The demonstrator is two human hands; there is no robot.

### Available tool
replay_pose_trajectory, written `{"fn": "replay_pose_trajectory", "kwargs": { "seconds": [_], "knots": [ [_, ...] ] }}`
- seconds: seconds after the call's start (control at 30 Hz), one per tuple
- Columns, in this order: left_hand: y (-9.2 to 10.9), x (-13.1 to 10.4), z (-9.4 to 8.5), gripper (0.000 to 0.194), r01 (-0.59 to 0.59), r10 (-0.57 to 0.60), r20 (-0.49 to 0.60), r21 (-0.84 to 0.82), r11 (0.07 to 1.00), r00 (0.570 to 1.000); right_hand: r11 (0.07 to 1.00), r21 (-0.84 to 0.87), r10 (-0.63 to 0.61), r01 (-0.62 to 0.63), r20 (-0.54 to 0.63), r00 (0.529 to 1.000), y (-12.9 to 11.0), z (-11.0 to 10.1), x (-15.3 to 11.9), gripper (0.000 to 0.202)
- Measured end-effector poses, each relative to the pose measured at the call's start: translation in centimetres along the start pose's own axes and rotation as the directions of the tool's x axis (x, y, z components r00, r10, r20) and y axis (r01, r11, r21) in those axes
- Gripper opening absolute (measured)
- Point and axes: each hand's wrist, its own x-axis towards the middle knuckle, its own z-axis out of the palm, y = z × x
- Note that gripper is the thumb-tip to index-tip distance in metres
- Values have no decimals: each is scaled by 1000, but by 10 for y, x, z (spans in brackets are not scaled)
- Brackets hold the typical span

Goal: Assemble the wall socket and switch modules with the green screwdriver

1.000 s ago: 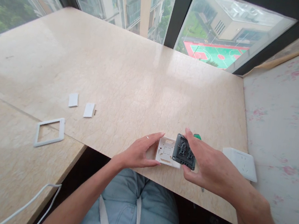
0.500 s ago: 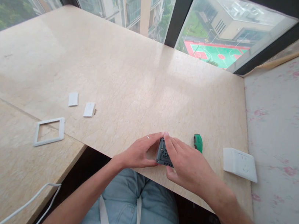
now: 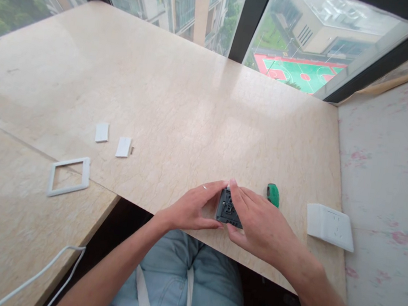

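Note:
Near the front edge of the countertop, a dark grey switch module sits between my two hands. My left hand grips its left side, with the thumb at the near edge and the fingertips at the far corner. From the right, my right hand holds the same module and covers its right part. Just beyond my right hand lies a green and black screwdriver, partly hidden. Two small white covers lie to the left, with a tiny metal piece beside one.
A white frame lies at the left across the counter seam. On the right, a white socket box stands near the flowered wall. A white cable hangs over the left front edge. Windows border the far side of the countertop.
The view has shifted slightly. The module shows a little more of its face between my hands, which keep nearly the same hold.

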Motion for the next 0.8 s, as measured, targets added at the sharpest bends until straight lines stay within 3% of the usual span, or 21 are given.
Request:
{"fn": "replay_pose_trajectory", "kwargs": {
  "seconds": [0.3,0.8],
  "knots": [
    [-1,-1,1,94,-18,19,-9,45,999,1000,999,43,-20,20,-15,1000,10,5,-9,74],
    [-1,0,2,94,26,-26,-15,68,997,1000,996,91,-14,14,1,1000,20,5,-11,83]
  ]
}}
